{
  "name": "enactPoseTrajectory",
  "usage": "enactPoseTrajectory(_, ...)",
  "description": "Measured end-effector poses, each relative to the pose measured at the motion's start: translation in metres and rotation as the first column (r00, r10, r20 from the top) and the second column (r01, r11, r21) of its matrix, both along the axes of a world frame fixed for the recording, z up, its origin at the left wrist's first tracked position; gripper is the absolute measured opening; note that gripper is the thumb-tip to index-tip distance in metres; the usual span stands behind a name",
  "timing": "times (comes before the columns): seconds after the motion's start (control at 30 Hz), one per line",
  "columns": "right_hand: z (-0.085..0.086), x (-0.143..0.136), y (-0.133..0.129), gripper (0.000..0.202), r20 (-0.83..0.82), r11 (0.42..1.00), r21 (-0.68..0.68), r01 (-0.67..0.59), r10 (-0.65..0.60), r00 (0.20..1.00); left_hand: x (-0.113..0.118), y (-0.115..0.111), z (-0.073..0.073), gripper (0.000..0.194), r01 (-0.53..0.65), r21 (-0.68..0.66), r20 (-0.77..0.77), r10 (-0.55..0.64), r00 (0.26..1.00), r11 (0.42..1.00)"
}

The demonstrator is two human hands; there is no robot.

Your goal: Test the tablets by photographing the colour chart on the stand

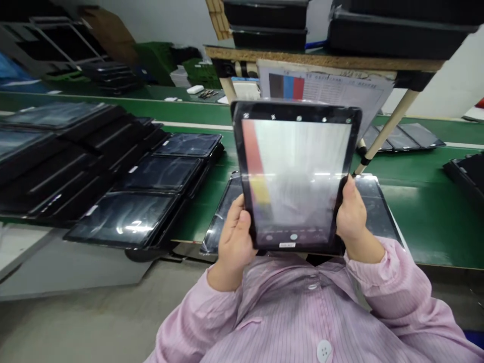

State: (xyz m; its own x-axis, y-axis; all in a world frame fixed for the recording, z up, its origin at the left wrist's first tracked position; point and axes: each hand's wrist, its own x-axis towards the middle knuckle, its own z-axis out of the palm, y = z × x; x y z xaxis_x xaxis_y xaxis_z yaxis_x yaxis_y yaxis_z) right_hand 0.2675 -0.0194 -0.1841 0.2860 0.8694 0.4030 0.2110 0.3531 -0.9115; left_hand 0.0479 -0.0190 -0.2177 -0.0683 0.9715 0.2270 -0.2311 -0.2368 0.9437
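A black-framed tablet point(297, 176) is held upright above the green bench, its screen lit pale with red and yellow patches at the left side. My left hand point(238, 234) grips its lower left edge, thumb on the frame. On the lower right edge is my right hand point(352, 212), closed round the frame with the thumb up. The fingers behind the tablet are hidden. Beneath it lie dark flat panels, one showing at the left point(223, 219) and one at the right point(374, 204).
Several dark panels in trays point(126, 217) and tall black stacks point(56, 161) cover the bench point(423, 201) at left. A wooden shelf point(321, 59) with black trays stands ahead, papers point(328, 91) hanging under it. More panels point(404, 136) lie at back right.
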Motion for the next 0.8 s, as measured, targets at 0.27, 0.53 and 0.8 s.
enactPoseTrajectory(0.27,0.034,0.018,-0.024,0.072,0.368,0.985,0.138,-0.100,0.043,0.929,0.000,-0.008,0.000,0.077,0.162,-0.193,0.201,-0.122,0.972,0.968)
enactPoseTrajectory(0.53,0.026,0.046,-0.025,0.079,0.367,0.993,-0.041,-0.111,0.118,0.923,0.007,-0.020,0.011,0.068,0.115,-0.292,0.231,-0.047,0.972,0.950)
enactPoseTrajectory(0.8,-0.005,0.179,-0.053,0.056,0.529,0.840,-0.398,0.370,-0.119,0.840,0.015,0.004,0.019,0.064,0.194,-0.602,0.175,-0.109,0.979,0.774)
